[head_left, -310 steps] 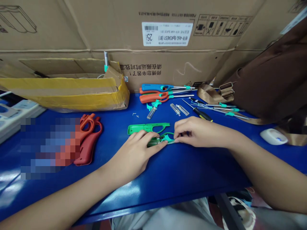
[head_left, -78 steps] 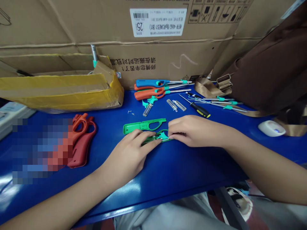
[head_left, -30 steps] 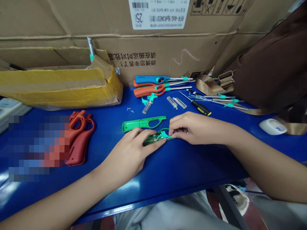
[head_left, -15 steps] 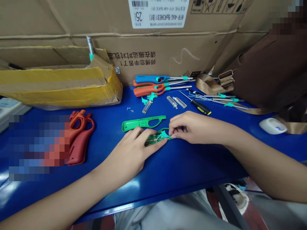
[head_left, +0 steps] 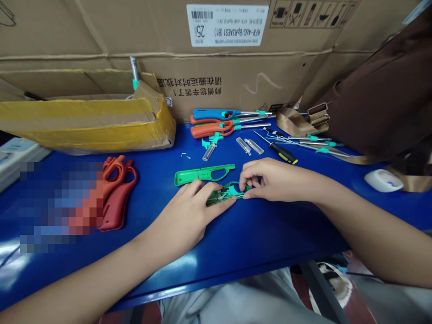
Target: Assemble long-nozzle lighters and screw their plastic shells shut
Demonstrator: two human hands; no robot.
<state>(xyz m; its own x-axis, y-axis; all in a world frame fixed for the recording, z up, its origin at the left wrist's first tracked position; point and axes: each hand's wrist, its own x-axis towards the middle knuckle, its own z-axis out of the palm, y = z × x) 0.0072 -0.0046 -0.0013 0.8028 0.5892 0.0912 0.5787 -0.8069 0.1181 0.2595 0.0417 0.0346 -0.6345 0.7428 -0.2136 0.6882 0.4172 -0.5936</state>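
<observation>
Carton label (head_left: 227,24) reads "25", "KFR-46G/BpR3AES1 (B1)"; printed upside down.

My view: left hand (head_left: 184,216) and right hand (head_left: 280,182) both bare, forearms bare too, no sleeves, no rings. Light grey trousers under table edge.

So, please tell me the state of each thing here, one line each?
Green shell half: open side up, parts inside, under both hands.
Other green half: lying loose, apart.
Left hand: pressing the shell.
Right hand: pinching the teal trigger.
Screwdriver: lying untouched.
Orange lighters: assembled.
</observation>
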